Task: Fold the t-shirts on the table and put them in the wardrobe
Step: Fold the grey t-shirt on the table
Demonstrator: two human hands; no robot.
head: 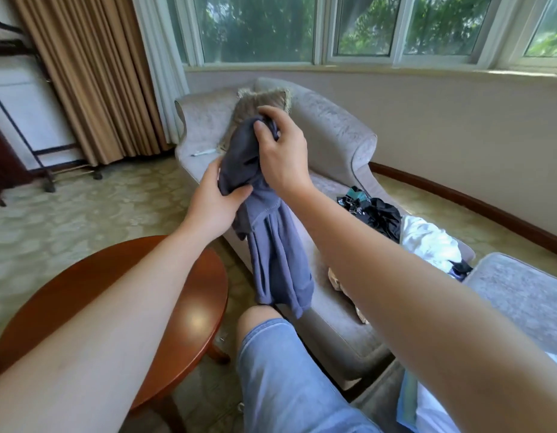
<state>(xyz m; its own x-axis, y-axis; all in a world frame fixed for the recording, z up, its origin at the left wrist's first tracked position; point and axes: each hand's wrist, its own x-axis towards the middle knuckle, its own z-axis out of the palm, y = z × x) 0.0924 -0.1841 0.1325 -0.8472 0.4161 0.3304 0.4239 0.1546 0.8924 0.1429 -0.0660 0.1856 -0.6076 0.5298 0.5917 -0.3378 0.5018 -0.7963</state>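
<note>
Pinched between the thumb and curled fingers of the right hand (280,151) is the top of a bunched blue-grey t-shirt (271,245), held up in the air. The left hand (213,196) grips the bunch lower down, with its thumb lying across the front of the cloth. Below the hands the shirt hangs free in long folds. A stitched edge shows just under the left thumb, and the bottom edge ends just above the person's knee (258,320), in front of the front edge of the chaise longue (333,132). The hanging cloth is apart from the rim of the round wooden table (114,276), which sits under the left forearm with its top bare. On the chaise seat, to the right of the shirt, lie a black garment (378,215) and a crumpled white garment (427,239), touching each other, with a tan cloth (341,282) nearer the seat's front edge. A fringed cushion (268,96) leans at the head end behind the right hand. Open carpet (83,207) spreads to the left between the table and the curtain (93,73), and a padded footstool (521,292) stands to the right under the right forearm.
</note>
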